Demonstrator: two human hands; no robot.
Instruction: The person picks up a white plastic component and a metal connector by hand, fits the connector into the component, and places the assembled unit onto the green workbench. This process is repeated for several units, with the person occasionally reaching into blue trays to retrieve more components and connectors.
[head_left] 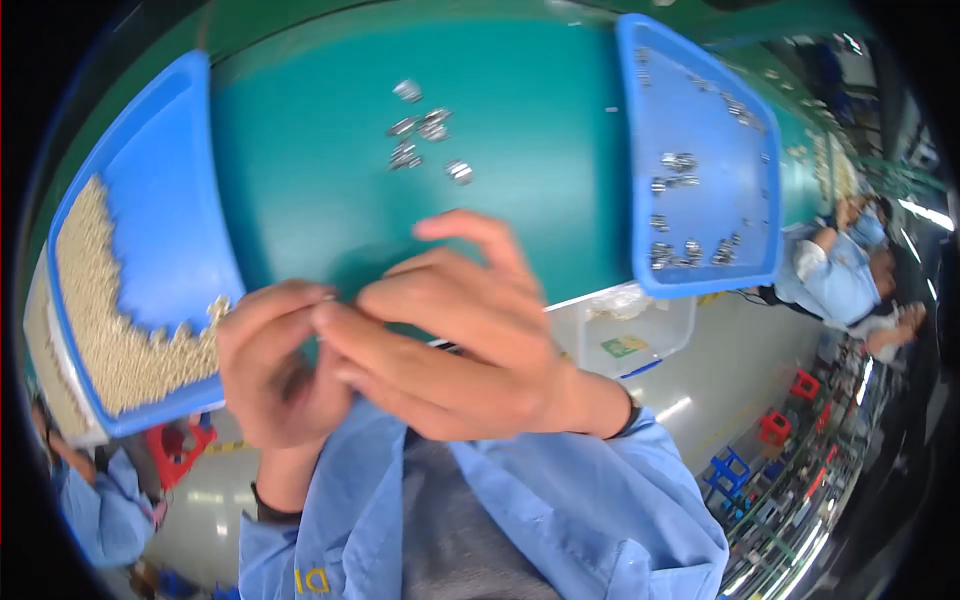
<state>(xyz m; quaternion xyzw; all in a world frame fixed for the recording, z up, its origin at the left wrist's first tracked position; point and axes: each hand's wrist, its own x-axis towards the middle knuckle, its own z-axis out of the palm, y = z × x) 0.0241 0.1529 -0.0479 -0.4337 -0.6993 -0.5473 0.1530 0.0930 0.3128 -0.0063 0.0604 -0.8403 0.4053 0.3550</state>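
Pinching your fingertips together close in front of you, your left hand [275, 365] and right hand [455, 340] meet over the near table edge; whether a part sits between them, you cannot tell. Judging by the trays, plenty remains: the left blue tray [165, 190] holds a big heap of pale small pieces [105, 320], while the right blue tray [700, 110] carries only scattered metal parts [690, 250]. A few loose metal pieces [420, 135] lie far on the green table [540, 180], well apart from your hands.

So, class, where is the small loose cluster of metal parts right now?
In the head view, the metal parts lie on the green table, between the two blue trays, beyond both hands.
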